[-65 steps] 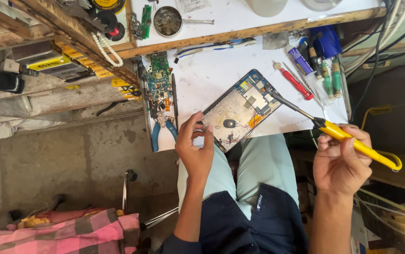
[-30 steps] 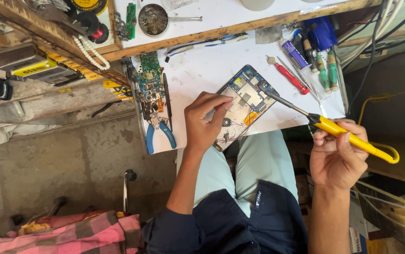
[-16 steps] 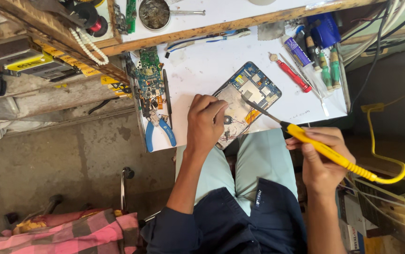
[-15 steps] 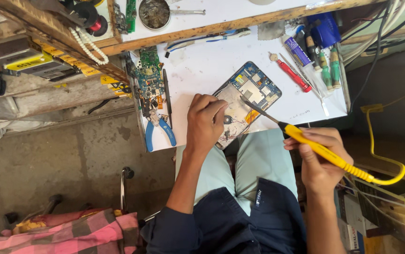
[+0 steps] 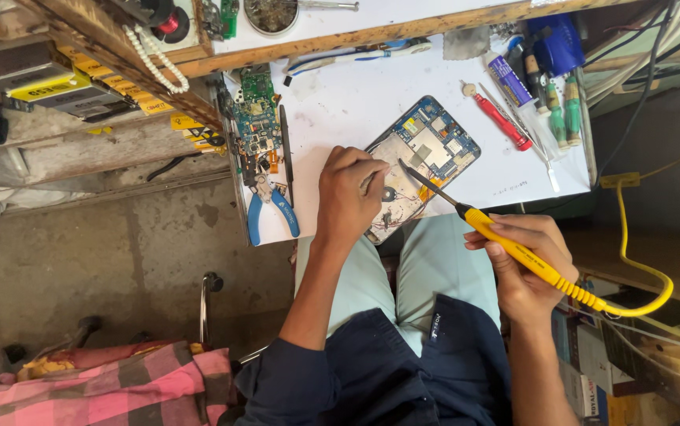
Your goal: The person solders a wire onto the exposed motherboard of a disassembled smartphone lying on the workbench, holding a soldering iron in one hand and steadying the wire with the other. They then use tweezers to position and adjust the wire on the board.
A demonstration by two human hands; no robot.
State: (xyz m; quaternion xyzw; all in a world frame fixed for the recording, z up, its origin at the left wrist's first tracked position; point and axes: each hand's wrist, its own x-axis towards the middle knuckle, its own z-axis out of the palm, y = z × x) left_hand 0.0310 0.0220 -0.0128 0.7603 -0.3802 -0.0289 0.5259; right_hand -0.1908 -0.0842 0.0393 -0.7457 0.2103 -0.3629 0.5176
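The person wears a dark navy top with long sleeves; the left sleeve is pushed up and bunched in folds at the elbow, leaving the forearm bare down to the left hand [image 5: 349, 195]. The right forearm is likewise bare above the right hand [image 5: 528, 264]. Neither hand shows a glove, ring or watch. The trousers are a pale mint green, smooth over both thighs. A small light label or tag sits on the hem of the navy top near the middle of the lap.
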